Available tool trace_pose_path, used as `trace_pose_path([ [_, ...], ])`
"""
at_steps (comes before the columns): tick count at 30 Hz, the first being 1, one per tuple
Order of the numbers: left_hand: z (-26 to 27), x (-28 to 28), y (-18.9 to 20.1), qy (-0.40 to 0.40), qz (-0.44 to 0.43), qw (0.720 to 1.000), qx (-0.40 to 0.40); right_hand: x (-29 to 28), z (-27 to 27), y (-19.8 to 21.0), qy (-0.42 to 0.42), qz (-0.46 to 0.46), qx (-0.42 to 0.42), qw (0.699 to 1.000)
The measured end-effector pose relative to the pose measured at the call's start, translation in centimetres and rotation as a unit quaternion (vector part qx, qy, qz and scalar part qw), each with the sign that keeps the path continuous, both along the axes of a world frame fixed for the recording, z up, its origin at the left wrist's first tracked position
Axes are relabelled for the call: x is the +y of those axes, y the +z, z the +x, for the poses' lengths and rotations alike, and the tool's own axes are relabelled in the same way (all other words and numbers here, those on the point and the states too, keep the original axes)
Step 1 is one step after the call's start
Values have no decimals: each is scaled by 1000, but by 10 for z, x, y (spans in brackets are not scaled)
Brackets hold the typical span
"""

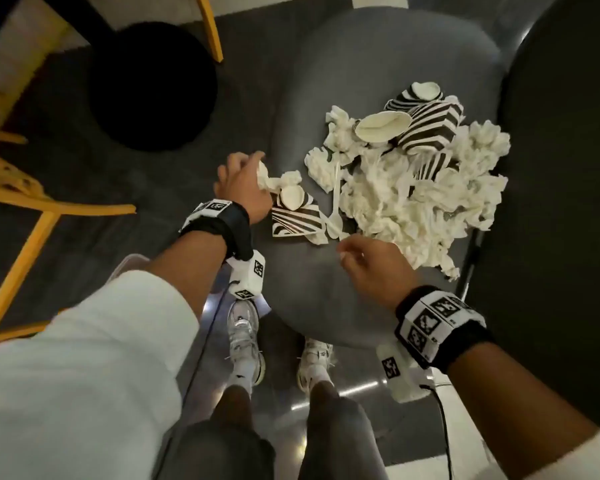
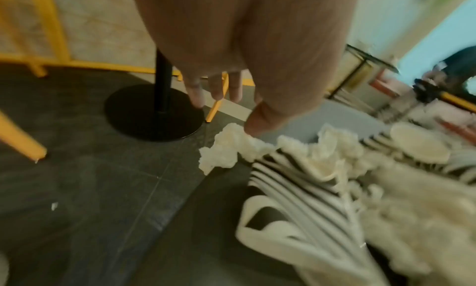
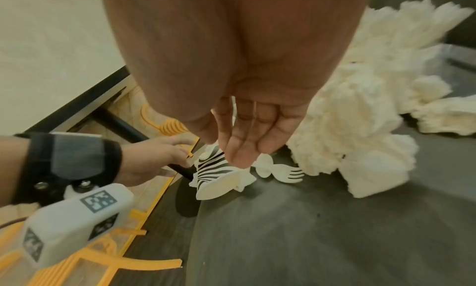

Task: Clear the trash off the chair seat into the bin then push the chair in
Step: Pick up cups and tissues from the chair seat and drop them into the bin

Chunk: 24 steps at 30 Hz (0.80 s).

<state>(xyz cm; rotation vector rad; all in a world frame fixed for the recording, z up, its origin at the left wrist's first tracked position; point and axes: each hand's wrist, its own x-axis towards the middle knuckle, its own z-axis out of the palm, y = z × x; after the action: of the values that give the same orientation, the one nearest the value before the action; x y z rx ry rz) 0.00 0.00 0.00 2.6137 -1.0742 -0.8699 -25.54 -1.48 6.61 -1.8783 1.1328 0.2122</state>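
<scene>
Two hands reach over a grey chair seat (image 1: pixel 378 57) heaped with trash – crumpled white napkins (image 1: pixel 413 199), several black-and-white striped paper cups (image 1: pixel 426 128) and a white plastic fork (image 1: pixel 335 202) lying among them. Most of the pile sits toward the far right part of the seat, and one flattened striped cup (image 1: pixel 297 216) lies apart at its near left edge.

The left hand (image 1: pixel 243 183) is at the seat's left edge, right beside that flattened cup. Its thumb (image 2: pixel 260 119) rests on a small crumpled napkin (image 2: pixel 226 148) there; in the left wrist view the fingers (image 2: pixel 194 91) hang fairly straight above the floor, and I cannot tell whether they truly pinch the napkin or only touch it.

The right hand (image 1: pixel 371 268) hovers over the bare near part of the seat, just short of the pile. Its fingers (image 3: pixel 244 144) are loosely extended, palm down, holding nothing – the tips are close above the fork (image 3: pixel 288 173) and the flattened cup (image 3: pixel 213 168) in the right wrist view.

Beyond the seat's left edge stands a black round table base (image 1: pixel 153 88) on dark floor tiles, with yellow chair legs (image 1: pixel 32 216) farther left. The person's white sneakers (image 1: pixel 245 341) stand under the near edge of the seat
</scene>
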Motion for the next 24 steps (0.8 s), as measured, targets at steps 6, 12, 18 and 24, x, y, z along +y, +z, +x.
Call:
trace_pose_path([
  [6, -7, -1, -32, -79, 14, 989, 125, 14, 38, -20, 21, -11, 46, 999],
  [12, -13, 5, -28, -80, -37, 992, 89, 21, 66, -48, 49, -161, 133, 977],
  [18, -17, 21, -19, -24, -18, 990, 140, 21, 60, -73, 71, -150, 159, 973],
  [24, -35, 34, -17, 48, -82, 972, 217, 7, 48, -55, -4, -140, 112, 984],
])
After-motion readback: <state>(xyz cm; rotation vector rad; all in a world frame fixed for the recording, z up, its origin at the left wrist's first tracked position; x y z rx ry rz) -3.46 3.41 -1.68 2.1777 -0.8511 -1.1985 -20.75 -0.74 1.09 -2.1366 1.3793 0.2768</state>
